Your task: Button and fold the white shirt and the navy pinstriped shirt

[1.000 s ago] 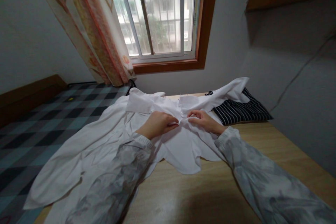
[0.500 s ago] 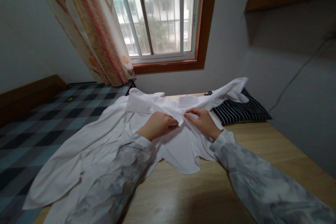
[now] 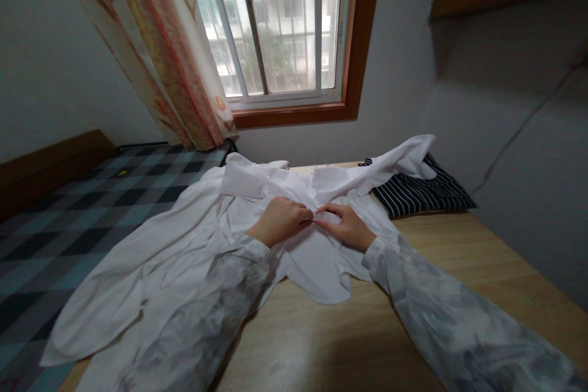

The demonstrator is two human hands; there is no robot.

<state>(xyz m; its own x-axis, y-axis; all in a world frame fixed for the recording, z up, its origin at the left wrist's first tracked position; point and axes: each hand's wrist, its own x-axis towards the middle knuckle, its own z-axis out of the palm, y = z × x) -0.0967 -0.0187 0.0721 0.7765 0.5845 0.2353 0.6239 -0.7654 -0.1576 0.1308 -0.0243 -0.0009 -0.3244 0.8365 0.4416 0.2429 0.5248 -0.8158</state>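
Observation:
A white shirt (image 3: 316, 263) lies spread over a wooden table, its collar toward the window and one sleeve stretched to the right. My left hand (image 3: 285, 220) pinches the front edge of the shirt near its middle. Right beside it, my right hand (image 3: 344, 225) also pinches the cloth, and the fingertips of both hands nearly meet. A small button shows on the shirt front just above the fingers. What exactly lies between the fingertips is too small to make out beyond white fabric.
Under the right sleeve lies a black cloth with white stripes (image 3: 422, 196). The wooden table (image 3: 459, 263) extends to the right and front. To the left is a bed with a checked cover (image 3: 87, 202), partly under the shirt. A curtain (image 3: 184, 73) hangs beside the window (image 3: 285, 24).
My right hand has moved down and left along the shirt front, closing on the cloth beside my left hand. The left hand has shifted slightly right. The shirt stays in place.

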